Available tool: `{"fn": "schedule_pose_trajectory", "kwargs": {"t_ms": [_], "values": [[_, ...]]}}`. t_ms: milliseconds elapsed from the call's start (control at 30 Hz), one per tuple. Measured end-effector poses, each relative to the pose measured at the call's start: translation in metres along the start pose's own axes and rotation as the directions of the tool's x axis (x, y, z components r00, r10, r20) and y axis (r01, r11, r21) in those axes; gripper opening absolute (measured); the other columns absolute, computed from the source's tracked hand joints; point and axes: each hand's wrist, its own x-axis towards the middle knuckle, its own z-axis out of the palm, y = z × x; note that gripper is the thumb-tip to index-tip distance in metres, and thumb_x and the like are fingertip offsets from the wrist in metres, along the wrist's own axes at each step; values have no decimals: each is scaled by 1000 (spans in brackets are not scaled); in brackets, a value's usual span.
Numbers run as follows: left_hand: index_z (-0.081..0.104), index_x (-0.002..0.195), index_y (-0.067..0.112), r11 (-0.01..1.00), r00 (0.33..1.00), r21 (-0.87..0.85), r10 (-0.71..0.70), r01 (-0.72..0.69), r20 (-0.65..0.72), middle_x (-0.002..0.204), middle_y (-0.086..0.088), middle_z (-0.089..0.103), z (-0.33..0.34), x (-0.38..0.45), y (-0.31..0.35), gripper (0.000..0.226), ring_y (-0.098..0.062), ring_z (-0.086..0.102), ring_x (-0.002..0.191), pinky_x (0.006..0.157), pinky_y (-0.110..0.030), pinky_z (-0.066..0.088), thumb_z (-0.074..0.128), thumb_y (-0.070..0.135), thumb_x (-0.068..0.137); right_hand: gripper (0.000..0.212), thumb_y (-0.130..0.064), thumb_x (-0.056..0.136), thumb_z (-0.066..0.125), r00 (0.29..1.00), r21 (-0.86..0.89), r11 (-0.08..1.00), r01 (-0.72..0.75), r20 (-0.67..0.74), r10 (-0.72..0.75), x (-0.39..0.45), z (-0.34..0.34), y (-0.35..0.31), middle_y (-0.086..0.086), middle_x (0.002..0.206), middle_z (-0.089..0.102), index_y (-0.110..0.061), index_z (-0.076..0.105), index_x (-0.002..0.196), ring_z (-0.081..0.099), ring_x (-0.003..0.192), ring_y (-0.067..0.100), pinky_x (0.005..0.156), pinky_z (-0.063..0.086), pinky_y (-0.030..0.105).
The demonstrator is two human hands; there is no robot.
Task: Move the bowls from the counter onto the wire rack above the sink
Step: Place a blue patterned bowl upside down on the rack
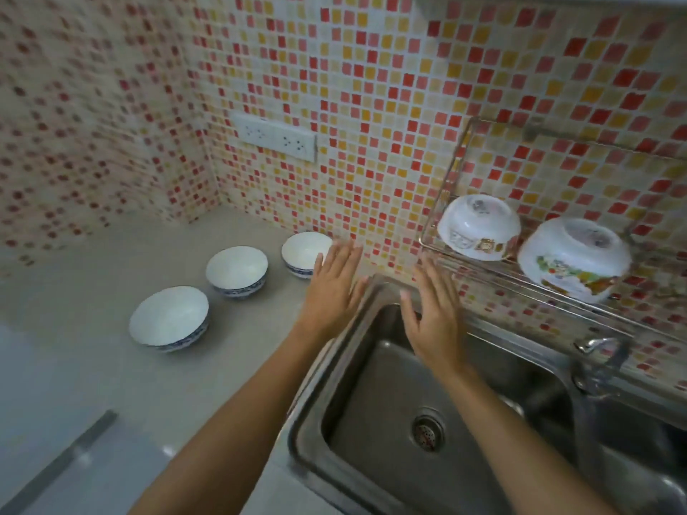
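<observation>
Three white bowls with blue-patterned outsides stand upright in a diagonal row on the grey counter (93,366): a near bowl (169,320), a middle bowl (236,271) and a far bowl (303,252) by the wall. My left hand (334,288) is open, fingers spread, just right of the far bowl and partly covering its edge. Over the sink's back left corner, my right hand (433,314) hovers open and holds nothing. The wire rack (461,158) on the tiled wall carries two white picture-printed bowls upside down, one at the left (477,226) and one at the right (574,260).
A steel sink (390,395) with a drain strainer (428,430) lies below the rack. A tap (598,351) stands at its back right. A white socket strip (277,137) is on the mosaic wall. A dark strip (63,462) crosses the counter's near left.
</observation>
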Motion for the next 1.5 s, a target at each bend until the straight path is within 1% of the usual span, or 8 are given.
{"fn": "schedule_pose_trajectory", "kwargs": {"t_ms": [100, 233, 433, 667, 767, 867, 967, 1500], "values": [[37, 143, 15, 984, 973, 17, -175, 179, -148, 152, -11, 35, -33, -30, -70, 49, -29, 29, 141, 117, -47, 22, 39, 35, 99, 45, -26, 92, 60, 994, 125, 992, 11, 103, -24, 4, 56, -52, 11, 128, 59, -8, 54, 133, 54, 119, 25, 98, 49, 39], [50, 133, 10, 925, 894, -55, -378, 376, -242, 137, -13, 51, -72, -65, -159, 41, -30, 48, 124, 105, -42, 38, 43, 30, 98, 48, -24, 89, 65, 945, 174, 981, -82, 325, 22, 12, 124, -111, 8, 121, 60, -11, 52, 134, 56, 110, 24, 90, 50, 35], [51, 131, 11, 779, 731, -128, -621, 613, -282, 132, -12, 51, -107, -102, -267, 36, -30, 45, 124, 102, -37, 36, 46, 20, 96, 53, -33, 90, 58, 708, 150, 931, -332, 692, 141, 18, 211, -176, 9, 123, 54, -22, 42, 138, 52, 114, 30, 91, 46, 40], [45, 134, 5, 502, 504, -279, -861, 819, -69, 133, -21, 47, -95, -126, -355, 46, -35, 51, 119, 100, -40, 41, 53, 25, 93, 71, -57, 87, 58, 389, 32, 764, -644, 874, 291, 19, 295, -222, 10, 140, 51, -15, 39, 140, 52, 124, 30, 99, 44, 36], [49, 128, 2, 390, 428, -339, -903, 856, 42, 126, -20, 55, -84, -126, -373, 48, -33, 55, 112, 92, -34, 43, 60, 28, 89, 67, -63, 79, 60, 318, 9, 670, -743, 885, 341, 20, 319, -237, 2, 129, 59, -19, 47, 127, 65, 103, 31, 86, 55, 42], [60, 115, -1, 314, 388, -351, -906, 882, 166, 114, -19, 64, -73, -124, -382, 32, -33, 59, 106, 80, -31, 43, 56, 12, 87, 53, -52, 84, 61, 268, -29, 610, -792, 882, 389, 21, 331, -248, 4, 114, 60, -17, 48, 122, 70, 80, 30, 59, 60, 37], [64, 114, -1, 221, 338, -421, -913, 880, 228, 115, -22, 65, -65, -122, -385, 31, -35, 61, 106, 84, -36, 48, 49, 5, 87, 34, -25, 92, 49, 242, -74, 605, -793, 873, 424, 22, 338, -250, 8, 114, 60, -14, 49, 124, 67, 59, 30, 53, 58, 36], [43, 129, 15, 202, 559, -610, -676, 766, 479, 124, -7, 52, -42, -78, -254, 32, -26, 52, 101, 78, -38, 50, 40, 13, 97, 38, -10, 86, 39, 378, 17, 541, -841, 733, 565, -2, 209, -162, 7, 95, 64, -16, 52, 121, 60, 46, 22, 42, 48, 26]]}}
